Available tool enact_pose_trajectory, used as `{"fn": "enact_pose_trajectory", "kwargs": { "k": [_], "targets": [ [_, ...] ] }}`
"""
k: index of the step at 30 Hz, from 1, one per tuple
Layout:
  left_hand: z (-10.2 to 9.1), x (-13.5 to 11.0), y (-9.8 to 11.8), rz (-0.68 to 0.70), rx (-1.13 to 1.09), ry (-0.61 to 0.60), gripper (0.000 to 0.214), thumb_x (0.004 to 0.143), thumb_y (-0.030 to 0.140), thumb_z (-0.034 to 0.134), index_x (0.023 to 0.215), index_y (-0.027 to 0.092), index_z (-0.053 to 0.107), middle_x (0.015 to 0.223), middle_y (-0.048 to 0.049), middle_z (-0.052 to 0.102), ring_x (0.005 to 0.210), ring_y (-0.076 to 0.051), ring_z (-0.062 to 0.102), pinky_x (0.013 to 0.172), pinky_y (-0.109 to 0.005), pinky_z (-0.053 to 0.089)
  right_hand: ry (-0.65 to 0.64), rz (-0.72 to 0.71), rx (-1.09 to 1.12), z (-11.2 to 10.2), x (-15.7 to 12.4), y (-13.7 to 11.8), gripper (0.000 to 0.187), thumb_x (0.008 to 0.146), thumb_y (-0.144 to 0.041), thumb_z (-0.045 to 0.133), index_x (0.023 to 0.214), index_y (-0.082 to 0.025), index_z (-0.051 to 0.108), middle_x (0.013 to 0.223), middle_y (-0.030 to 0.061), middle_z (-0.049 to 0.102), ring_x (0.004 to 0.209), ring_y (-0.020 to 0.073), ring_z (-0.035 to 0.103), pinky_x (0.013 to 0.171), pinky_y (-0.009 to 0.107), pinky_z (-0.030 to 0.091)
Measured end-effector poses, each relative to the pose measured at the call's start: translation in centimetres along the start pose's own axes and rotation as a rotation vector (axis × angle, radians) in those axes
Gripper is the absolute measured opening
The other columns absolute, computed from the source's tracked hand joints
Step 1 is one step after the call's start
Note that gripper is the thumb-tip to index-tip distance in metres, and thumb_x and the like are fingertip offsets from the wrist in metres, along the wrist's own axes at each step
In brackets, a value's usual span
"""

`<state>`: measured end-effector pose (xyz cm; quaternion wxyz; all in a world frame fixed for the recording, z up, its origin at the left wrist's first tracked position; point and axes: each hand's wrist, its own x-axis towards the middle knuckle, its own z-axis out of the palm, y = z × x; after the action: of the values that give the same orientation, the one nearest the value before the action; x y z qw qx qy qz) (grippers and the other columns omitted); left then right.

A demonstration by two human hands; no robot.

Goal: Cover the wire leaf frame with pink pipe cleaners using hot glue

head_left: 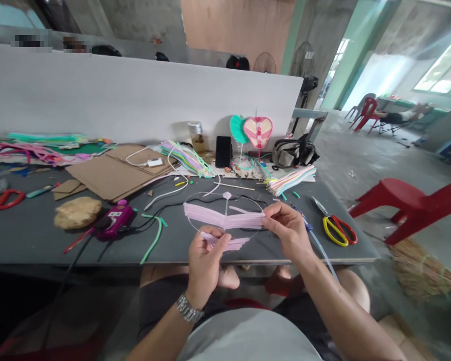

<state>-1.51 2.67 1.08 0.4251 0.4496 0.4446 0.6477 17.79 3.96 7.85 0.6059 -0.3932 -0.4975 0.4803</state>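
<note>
Wire hoop with pale purple strips (206, 214) | just over my counter (265, 253), near its front edge | my left hand (206, 261) pinches lower strips, my right hand (288, 229) the right ends | looks light and bendy, may crease; best held softly by the wire

We see a white partition (135, 95) behind a grey-topped table (22, 240), rough concrete wall (146, 20), pinkish panel (236, 30), mint-green pillar (361, 55). Right side: red plastic chair (394, 193), smooth grey floor (338, 145), bright window (445, 72), daylight glare.
</note>
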Motion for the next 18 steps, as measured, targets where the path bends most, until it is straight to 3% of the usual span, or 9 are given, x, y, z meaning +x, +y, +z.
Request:
{"fn": "enact_pose_trajectory", "kwargs": {
  "k": [10, 18],
  "targets": [
    [0.2, -1.0, 0.4, -0.090, -0.031, -0.028, 0.030, 0.076, 0.035, 0.083, 0.082, 0.019, 0.059, 0.080, 0.0000, 0.064, 0.073, -0.015, 0.061, 0.071, -0.027, 0.050, 0.009, 0.077, 0.077, -1.2, -0.5, 1.4, 0.020, 0.069, -0.029, 0.090, 0.071, -0.022, 0.071, 0.075, 0.0002, 0.066, 0.062, 0.0126, 0.050, 0.058, 0.027, 0.040],
    [-0.4, -1.6, -1.0, -0.212, -0.133, -0.047, 0.033, 0.080, 0.038, 0.084, 0.090, 0.020, 0.058, 0.080, 0.0027, 0.064, 0.072, -0.014, 0.064, 0.070, -0.026, 0.051, 0.013, 0.039, 0.099, -0.1, -1.4, 2.2, 0.024, 0.070, -0.034, 0.089, 0.068, -0.022, 0.069, 0.071, -0.0004, 0.064, 0.065, 0.0134, 0.052, 0.062, 0.027, 0.042]
  ]
}}
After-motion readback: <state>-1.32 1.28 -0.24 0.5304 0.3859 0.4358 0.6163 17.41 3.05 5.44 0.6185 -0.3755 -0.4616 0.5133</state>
